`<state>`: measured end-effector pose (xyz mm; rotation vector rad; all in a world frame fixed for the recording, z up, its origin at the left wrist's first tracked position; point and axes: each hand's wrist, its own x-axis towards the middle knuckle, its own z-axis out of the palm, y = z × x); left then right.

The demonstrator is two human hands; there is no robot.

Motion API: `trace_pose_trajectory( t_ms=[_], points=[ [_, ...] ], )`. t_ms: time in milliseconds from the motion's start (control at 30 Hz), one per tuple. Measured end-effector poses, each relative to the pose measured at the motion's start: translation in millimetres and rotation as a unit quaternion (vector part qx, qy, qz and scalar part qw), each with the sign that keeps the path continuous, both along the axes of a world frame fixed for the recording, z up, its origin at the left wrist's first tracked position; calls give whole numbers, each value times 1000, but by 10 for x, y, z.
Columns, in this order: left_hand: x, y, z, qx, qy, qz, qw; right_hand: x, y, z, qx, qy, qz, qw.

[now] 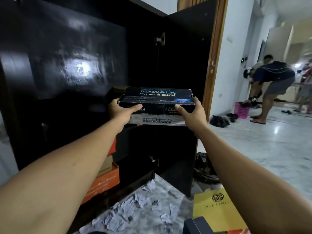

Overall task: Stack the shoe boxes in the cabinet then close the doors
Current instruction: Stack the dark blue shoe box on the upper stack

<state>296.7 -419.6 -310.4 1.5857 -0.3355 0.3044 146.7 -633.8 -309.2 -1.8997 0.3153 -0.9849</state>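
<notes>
Black shoe box (156,97) clamped between left hand (120,109) and right hand (192,112), fingers gripping its ends, above grey box (157,120). Likely light, stiff cardboard; hold ends.

shoe box (157,97) atop box (157,120), in cabinet (67,65)

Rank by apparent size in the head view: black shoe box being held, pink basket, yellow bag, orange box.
1. yellow bag, nearest, cropped
2. black shoe box
3. orange box, partly hidden; could match the black one
4. pink basket, farthest
</notes>
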Motion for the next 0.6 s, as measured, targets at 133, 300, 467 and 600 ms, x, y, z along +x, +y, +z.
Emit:
trace_pose_trajectory(
  t_ms=[133,300,467,600],
  points=[
    [446,-225,328,-4,-42,24,999,393,-92,155,-1,-32,-28,999],
    [1096,-498,536,25,-43,49,998,1010,-165,216,10,-57,-36,998],
    [1665,-733,555,34,-38,12,999,1637,-149,101,-4,-77,-46,996],
    [2025,-856,548,79,-56,25,995,2000,-157,-9,-5,-106,-60,993]
  ],
)
